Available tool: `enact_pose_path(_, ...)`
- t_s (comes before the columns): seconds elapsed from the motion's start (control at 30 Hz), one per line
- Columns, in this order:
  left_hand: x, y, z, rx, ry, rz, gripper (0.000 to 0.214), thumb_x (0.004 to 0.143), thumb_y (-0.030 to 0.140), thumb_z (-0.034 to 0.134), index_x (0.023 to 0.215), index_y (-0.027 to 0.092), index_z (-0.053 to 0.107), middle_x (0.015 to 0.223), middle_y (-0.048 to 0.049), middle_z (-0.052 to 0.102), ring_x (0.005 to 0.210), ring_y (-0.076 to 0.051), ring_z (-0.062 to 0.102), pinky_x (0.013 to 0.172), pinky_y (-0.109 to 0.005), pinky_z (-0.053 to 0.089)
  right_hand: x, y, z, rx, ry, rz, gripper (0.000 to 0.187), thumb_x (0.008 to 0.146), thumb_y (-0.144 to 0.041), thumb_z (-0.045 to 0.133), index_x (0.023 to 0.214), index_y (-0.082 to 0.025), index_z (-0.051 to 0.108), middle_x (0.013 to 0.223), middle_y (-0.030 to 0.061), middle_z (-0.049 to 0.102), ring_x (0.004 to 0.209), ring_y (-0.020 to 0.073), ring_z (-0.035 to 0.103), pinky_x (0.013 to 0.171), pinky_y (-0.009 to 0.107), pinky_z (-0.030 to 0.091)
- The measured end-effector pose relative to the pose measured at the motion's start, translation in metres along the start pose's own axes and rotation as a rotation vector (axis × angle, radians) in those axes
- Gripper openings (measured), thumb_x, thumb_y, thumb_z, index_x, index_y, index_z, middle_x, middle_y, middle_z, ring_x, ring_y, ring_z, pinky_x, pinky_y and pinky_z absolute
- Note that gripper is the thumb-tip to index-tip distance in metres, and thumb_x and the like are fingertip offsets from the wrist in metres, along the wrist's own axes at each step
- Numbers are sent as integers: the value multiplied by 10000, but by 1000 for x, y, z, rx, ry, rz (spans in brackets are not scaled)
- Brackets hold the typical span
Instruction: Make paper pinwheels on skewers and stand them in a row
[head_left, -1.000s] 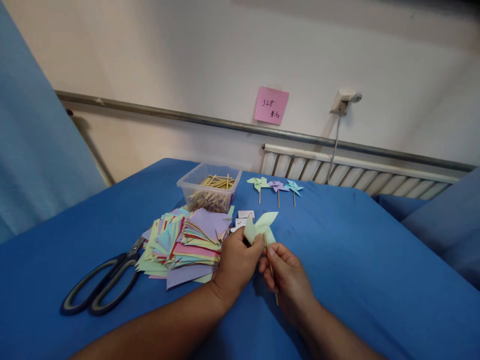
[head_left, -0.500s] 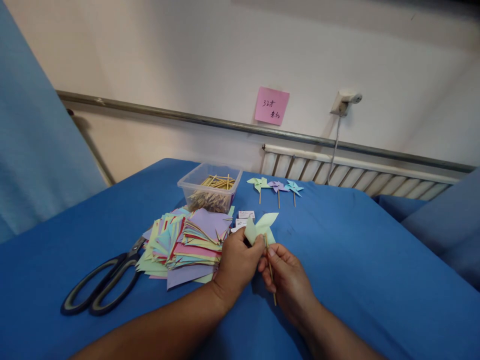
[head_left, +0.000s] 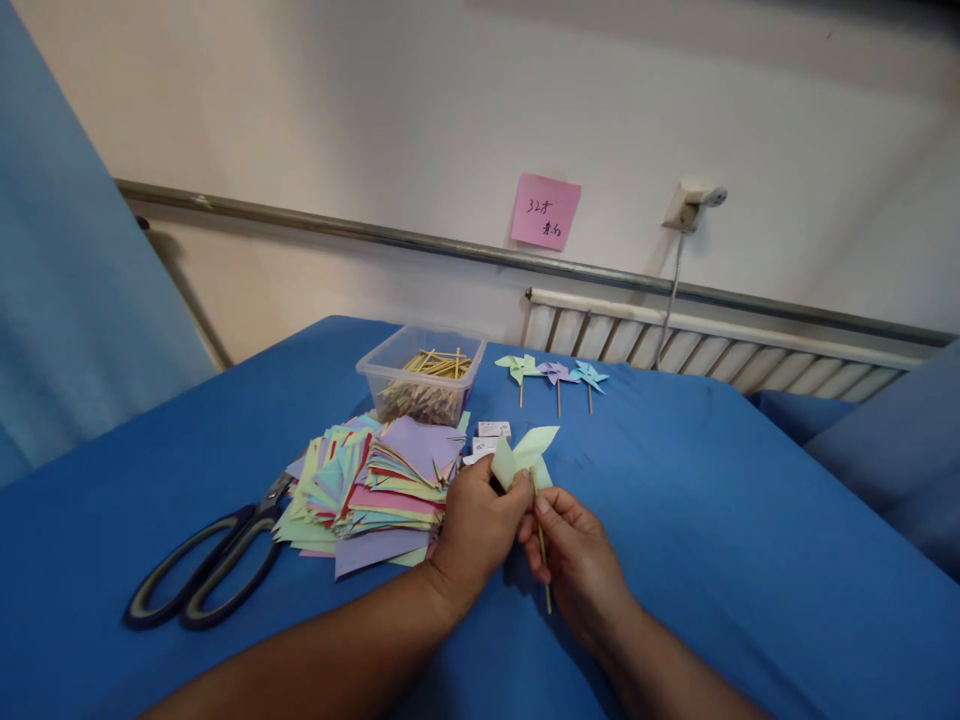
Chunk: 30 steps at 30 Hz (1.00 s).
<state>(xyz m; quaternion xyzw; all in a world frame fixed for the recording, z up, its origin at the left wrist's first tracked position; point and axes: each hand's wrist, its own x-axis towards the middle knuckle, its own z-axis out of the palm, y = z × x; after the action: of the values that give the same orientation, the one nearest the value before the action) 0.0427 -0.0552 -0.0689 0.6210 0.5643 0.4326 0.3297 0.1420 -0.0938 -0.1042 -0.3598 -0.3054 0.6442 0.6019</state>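
Observation:
My left hand (head_left: 476, 525) pinches a pale green folded paper pinwheel (head_left: 525, 457) just above the blue cloth. Against the pinwheel's centre my right hand (head_left: 574, 560) grips a thin wooden stick (head_left: 541, 540), whose lower end pokes out below the fingers. Both hands are closed and touch each other at the middle of the table. A heap of cut coloured paper squares (head_left: 371, 485) lies directly left of my left hand.
Large black-handled scissors (head_left: 206, 560) lie at the left on the blue table cover (head_left: 712, 520). A clear plastic box of wooden sticks (head_left: 421, 375) stands behind the paper heap. Three finished pinwheels (head_left: 555, 375) lie further back. Small white boxes (head_left: 487, 437) sit near the pinwheel. A radiator and pink note are on the wall.
The stick has slid slightly upward through my right hand into the pinwheel; its lower end sticks out less. Both hands stay in nearly the same spot.

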Motion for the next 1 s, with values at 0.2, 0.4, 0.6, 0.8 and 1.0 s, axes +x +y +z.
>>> enact_pose_path(0.2,0,-1,1,-3,0,8,186,737,318,554,629,167,568,557,30,570,517,-113,500,491,-211,367,0,0,-1,-27,19,0,259,784,-379,633,712,-157,521,577,-13,599,375,41,448,327,130,290)
enact_pose_path(0.4,0,1,0,12,1,9,190,735,319,556,623,166,566,551,29,567,508,-111,493,483,-210,362,0,0,-1,-33,12,-11,263,781,-387,635,710,-158,528,585,-13,598,385,45,460,335,136,299)
enact_pose_path(0.6,0,0,-1,9,-6,19,189,743,322,549,638,166,572,572,23,578,525,-116,505,502,-216,372,-1,-1,0,-36,20,-6,276,766,-397,651,700,-159,527,580,-14,597,384,45,460,339,138,297)
enact_pose_path(0.8,0,-1,-1,6,-17,9,182,742,319,551,640,168,564,578,22,581,529,-118,511,506,-218,374,-2,-1,-1,-47,19,-11,273,761,-397,657,711,-159,535,596,-10,606,394,50,478,340,139,309)
enact_pose_path(1.0,1,-2,-1,9,-30,12,211,748,349,547,641,168,566,569,21,574,517,-120,505,496,-220,368,-3,-3,1,-41,16,-3,287,745,-398,674,688,-155,531,566,-14,598,394,53,484,345,139,310)
